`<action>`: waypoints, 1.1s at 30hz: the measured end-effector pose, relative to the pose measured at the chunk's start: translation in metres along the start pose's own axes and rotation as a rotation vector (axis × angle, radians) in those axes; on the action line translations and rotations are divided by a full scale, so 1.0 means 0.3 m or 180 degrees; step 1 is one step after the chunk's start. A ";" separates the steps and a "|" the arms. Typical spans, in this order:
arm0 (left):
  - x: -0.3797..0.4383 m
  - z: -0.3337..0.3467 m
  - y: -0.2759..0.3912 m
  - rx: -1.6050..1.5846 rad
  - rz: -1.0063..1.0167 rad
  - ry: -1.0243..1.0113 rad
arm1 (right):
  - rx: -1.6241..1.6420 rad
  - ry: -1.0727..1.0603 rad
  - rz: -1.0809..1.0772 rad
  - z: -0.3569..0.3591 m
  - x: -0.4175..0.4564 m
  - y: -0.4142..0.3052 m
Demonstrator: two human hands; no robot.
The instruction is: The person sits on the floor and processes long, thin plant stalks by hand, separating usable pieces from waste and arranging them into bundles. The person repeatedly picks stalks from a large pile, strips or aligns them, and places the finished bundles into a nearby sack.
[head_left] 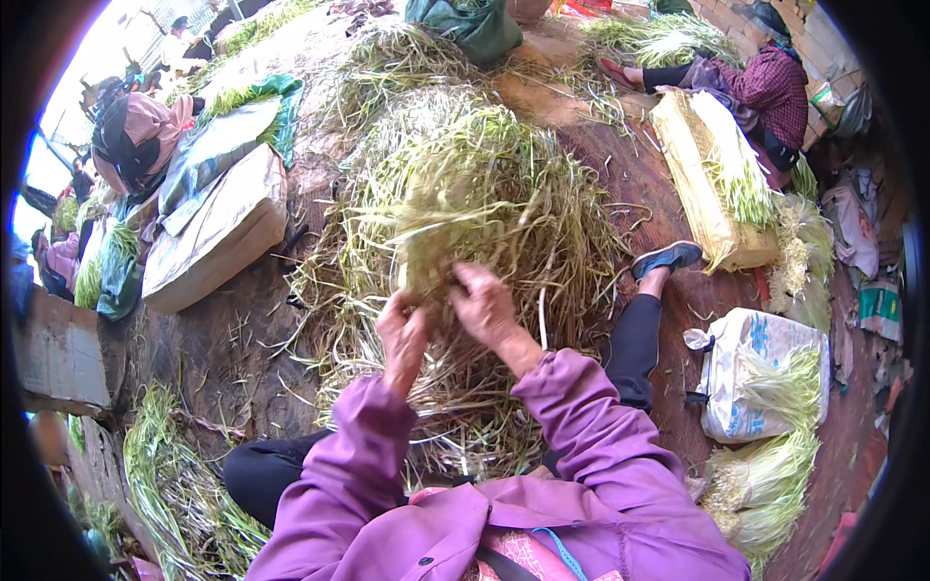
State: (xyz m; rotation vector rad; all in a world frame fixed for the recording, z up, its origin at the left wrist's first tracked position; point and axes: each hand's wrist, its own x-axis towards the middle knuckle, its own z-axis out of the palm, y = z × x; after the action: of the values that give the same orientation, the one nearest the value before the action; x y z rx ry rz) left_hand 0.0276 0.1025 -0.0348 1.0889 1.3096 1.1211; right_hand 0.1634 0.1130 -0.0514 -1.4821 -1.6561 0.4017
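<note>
My left hand (403, 338) and my right hand (488, 309) are close together over a large heap of long thin green stalks with dried leaves (574, 240). Between them is a bunch of these stalks (436, 240), blurred by motion, its leafy part pointing away from me. The fingers of both hands are curled at the near end of the bunch. How firmly each hand grips is hard to make out. Pale, tangled stalks (450, 443) lie between my legs under my wrists.
A white woven sack (763, 334) carries pale green stalks at the right, with bundled stalks (763, 479) beside it. Further off is a yellow wrapped block (690, 181) by a seated person. A whitish wrapped block (225, 225) stands left. Loose green stalks (174, 479) lie near my left knee.
</note>
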 end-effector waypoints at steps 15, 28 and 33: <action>-0.420 -0.455 -0.046 0.3157 -0.0957 0.0160 | 0.0326 -0.1731 -0.0010 0.002 -0.153 -0.195; -0.030 0.054 -0.093 0.2891 0.1549 -0.0894 | -0.0572 -0.2447 -0.0194 0.084 -0.393 -0.032; 0.051 0.173 -0.158 0.3144 0.1774 -0.1011 | 0.0840 -0.1721 0.0041 -0.078 -0.350 0.024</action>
State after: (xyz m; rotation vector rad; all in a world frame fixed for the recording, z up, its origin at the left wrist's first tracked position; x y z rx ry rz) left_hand 0.0785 0.1126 -0.0847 2.3597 1.3407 0.5758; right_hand 0.1786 0.0107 -0.0826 -1.2494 -1.9102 1.0589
